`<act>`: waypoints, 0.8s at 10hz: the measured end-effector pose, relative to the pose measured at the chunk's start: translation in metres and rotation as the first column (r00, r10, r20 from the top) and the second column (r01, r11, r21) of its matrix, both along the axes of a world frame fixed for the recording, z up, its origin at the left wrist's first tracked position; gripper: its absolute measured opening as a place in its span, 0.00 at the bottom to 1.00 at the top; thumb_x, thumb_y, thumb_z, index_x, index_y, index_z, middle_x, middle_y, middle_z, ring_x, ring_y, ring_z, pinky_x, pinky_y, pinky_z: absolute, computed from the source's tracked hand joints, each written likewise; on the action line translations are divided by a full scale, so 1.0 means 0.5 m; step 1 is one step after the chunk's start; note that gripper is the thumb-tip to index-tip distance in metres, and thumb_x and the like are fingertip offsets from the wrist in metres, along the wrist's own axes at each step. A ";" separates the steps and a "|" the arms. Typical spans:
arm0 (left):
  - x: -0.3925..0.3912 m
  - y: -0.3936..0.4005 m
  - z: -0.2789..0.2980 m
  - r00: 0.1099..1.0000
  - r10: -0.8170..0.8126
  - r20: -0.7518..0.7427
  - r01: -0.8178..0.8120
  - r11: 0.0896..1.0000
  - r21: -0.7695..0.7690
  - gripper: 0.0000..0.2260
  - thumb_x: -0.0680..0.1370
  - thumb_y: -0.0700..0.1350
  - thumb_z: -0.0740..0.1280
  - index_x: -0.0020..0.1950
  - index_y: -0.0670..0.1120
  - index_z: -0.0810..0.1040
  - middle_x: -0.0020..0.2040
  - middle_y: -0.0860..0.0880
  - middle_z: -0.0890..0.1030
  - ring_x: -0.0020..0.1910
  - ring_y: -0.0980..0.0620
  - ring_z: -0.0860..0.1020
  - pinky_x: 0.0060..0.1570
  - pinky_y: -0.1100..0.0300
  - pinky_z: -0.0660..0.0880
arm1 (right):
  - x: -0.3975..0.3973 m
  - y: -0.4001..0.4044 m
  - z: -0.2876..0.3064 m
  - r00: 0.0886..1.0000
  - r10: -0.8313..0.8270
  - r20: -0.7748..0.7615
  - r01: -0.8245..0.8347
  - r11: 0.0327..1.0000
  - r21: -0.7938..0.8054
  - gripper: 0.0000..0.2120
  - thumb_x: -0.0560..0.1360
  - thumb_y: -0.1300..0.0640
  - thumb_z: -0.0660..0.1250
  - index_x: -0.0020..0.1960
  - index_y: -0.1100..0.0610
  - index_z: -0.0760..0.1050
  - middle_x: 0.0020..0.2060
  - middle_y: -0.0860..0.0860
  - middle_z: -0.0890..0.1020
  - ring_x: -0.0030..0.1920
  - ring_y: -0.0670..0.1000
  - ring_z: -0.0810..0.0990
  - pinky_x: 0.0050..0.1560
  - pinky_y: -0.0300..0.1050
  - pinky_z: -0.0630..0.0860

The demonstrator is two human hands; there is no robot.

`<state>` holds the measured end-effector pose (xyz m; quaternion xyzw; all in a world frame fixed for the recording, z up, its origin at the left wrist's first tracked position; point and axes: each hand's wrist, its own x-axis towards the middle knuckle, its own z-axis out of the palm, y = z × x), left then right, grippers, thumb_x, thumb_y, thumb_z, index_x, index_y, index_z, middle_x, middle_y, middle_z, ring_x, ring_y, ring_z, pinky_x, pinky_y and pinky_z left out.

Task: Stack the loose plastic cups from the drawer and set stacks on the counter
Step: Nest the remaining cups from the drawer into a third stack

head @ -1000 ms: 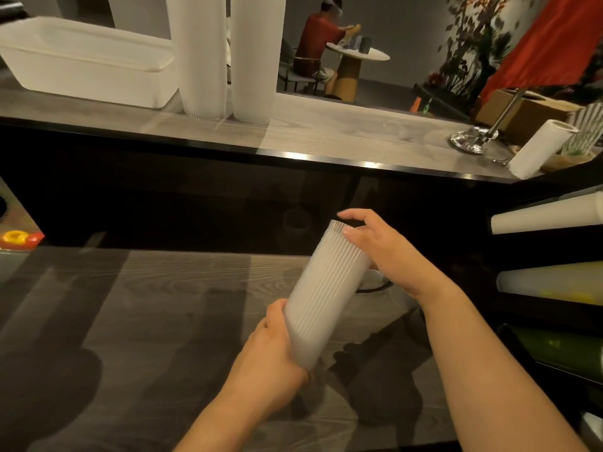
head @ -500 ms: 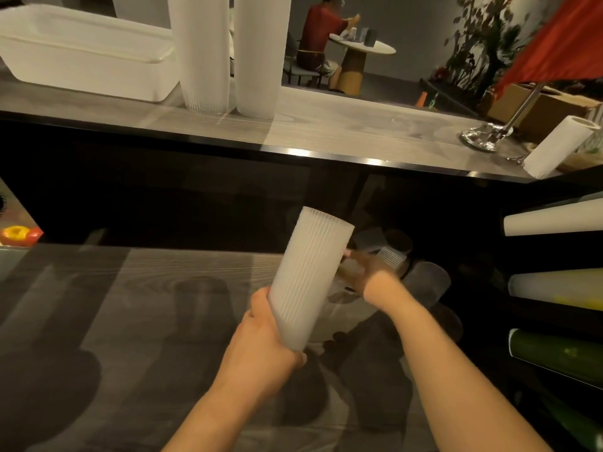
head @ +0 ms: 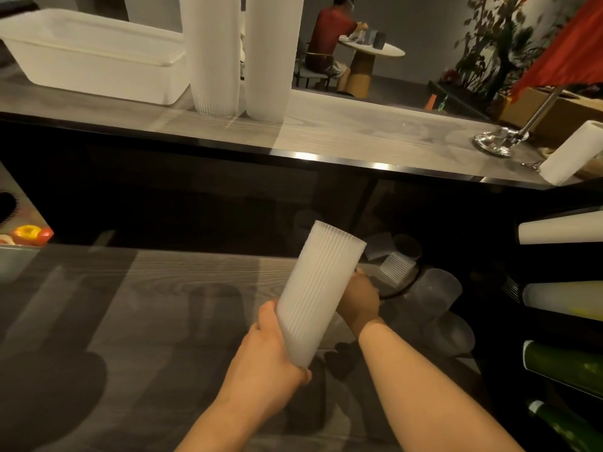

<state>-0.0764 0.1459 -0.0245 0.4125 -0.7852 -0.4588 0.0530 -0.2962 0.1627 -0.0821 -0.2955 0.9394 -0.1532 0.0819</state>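
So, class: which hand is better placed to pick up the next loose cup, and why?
The right hand: it reaches down beside the loose cups in the drawer, while the left hand grips the stack.

Left hand at lower centre, fingers and thumb curled round the lower end of a ribbed stack of cups tilted toward one o'clock; left forearm running down toward seven o'clock and out of view. Right hand reaching forward toward twelve o'clock, just behind the stack and partly hidden by it, fingers out of sight; right forearm bare, extending back toward five o'clock.
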 end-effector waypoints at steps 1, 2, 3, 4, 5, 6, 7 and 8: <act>-0.003 -0.003 0.000 1.000 -0.007 -0.001 0.007 1.000 -0.009 0.45 0.66 0.49 0.79 0.69 0.61 0.48 0.59 0.55 0.67 0.57 0.53 0.70 0.58 0.52 0.76 | -0.018 0.017 0.028 0.997 -0.079 0.010 0.080 0.992 -0.098 0.15 0.80 0.59 0.57 0.65 0.58 0.74 0.57 0.57 0.79 0.57 0.60 0.78 0.51 0.48 0.72; -0.009 -0.004 0.003 1.000 -0.008 -0.008 0.008 1.000 -0.007 0.46 0.66 0.49 0.79 0.70 0.61 0.48 0.61 0.54 0.68 0.57 0.53 0.70 0.59 0.51 0.77 | -0.058 0.036 0.067 0.958 -0.116 0.263 0.175 0.961 -0.214 0.14 0.79 0.58 0.59 0.62 0.53 0.78 0.55 0.55 0.82 0.55 0.59 0.80 0.56 0.49 0.77; -0.014 0.000 0.008 1.000 -0.019 -0.024 0.019 1.000 0.004 0.46 0.67 0.48 0.78 0.70 0.63 0.47 0.62 0.54 0.67 0.57 0.53 0.69 0.59 0.50 0.76 | -0.107 0.064 0.131 0.910 -0.155 0.385 0.274 0.921 -0.277 0.09 0.78 0.57 0.63 0.47 0.48 0.82 0.50 0.54 0.84 0.51 0.58 0.82 0.56 0.56 0.79; -0.020 0.011 0.017 0.998 -0.047 -0.041 0.046 0.999 -0.010 0.47 0.66 0.47 0.79 0.69 0.66 0.47 0.64 0.55 0.66 0.60 0.52 0.69 0.60 0.46 0.76 | -0.104 0.100 0.251 0.877 -0.093 0.471 0.359 0.778 -0.515 0.06 0.79 0.61 0.66 0.49 0.53 0.80 0.44 0.50 0.82 0.47 0.52 0.81 0.50 0.57 0.80; -0.024 0.026 0.028 0.994 -0.082 -0.071 0.081 0.997 -0.018 0.45 0.67 0.46 0.78 0.67 0.68 0.48 0.60 0.57 0.64 0.60 0.52 0.68 0.57 0.45 0.78 | -0.097 0.134 0.369 0.852 0.134 0.505 0.266 0.720 -0.640 0.09 0.80 0.62 0.63 0.53 0.51 0.79 0.48 0.51 0.80 0.49 0.51 0.80 0.47 0.54 0.83; -0.028 0.042 0.039 0.988 -0.129 -0.086 0.124 0.990 -0.069 0.45 0.67 0.46 0.77 0.68 0.67 0.48 0.57 0.58 0.64 0.57 0.53 0.69 0.54 0.48 0.79 | -0.082 0.149 0.432 0.774 0.295 0.560 0.148 0.776 -0.613 0.13 0.79 0.63 0.63 0.57 0.50 0.80 0.53 0.55 0.84 0.53 0.55 0.84 0.49 0.57 0.83; -0.028 0.061 0.050 0.982 -0.160 -0.104 0.150 0.984 -0.096 0.44 0.67 0.45 0.76 0.68 0.66 0.48 0.58 0.57 0.66 0.56 0.53 0.70 0.53 0.50 0.79 | -0.072 0.160 0.455 0.742 0.321 0.588 0.043 0.853 -0.520 0.14 0.78 0.65 0.64 0.57 0.52 0.82 0.52 0.55 0.85 0.54 0.54 0.84 0.51 0.54 0.83; -0.031 0.083 0.063 0.975 -0.191 -0.110 0.182 0.979 -0.090 0.46 0.67 0.46 0.77 0.69 0.66 0.47 0.60 0.57 0.66 0.58 0.53 0.70 0.59 0.50 0.75 | -0.067 0.178 0.461 0.720 0.309 0.621 0.036 0.878 -0.478 0.12 0.80 0.64 0.63 0.52 0.54 0.84 0.51 0.56 0.86 0.54 0.56 0.84 0.48 0.52 0.83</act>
